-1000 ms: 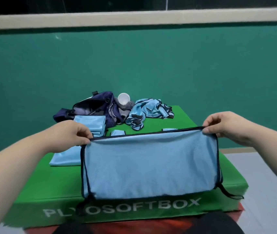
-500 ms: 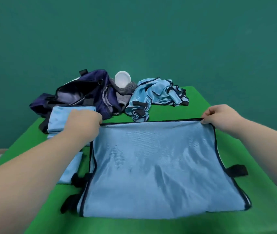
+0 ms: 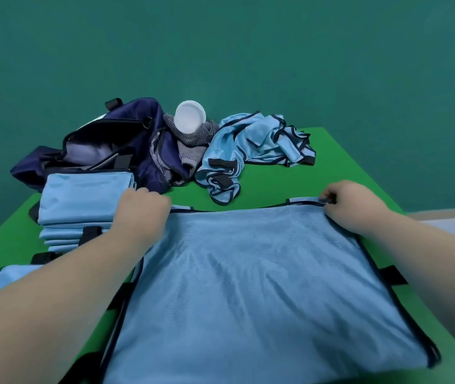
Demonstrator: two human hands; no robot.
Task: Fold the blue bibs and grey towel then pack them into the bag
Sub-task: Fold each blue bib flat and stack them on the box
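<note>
**Bib comes down flat onto the mat**

The blue bib, held up over the front edge a second ago, now lies spread flat on the green mat, and both hands have travelled with it to its far edge. The left hand curls its fingers over the far left corner; the right hand pinches the dark trim at the far right corner. A stack of folded bibs sits just left of the left hand. Behind the stack the navy bag gapes open. The grey towel lies bunched against the bag with a white cup on it, and crumpled bibs lie beside it.
</note>
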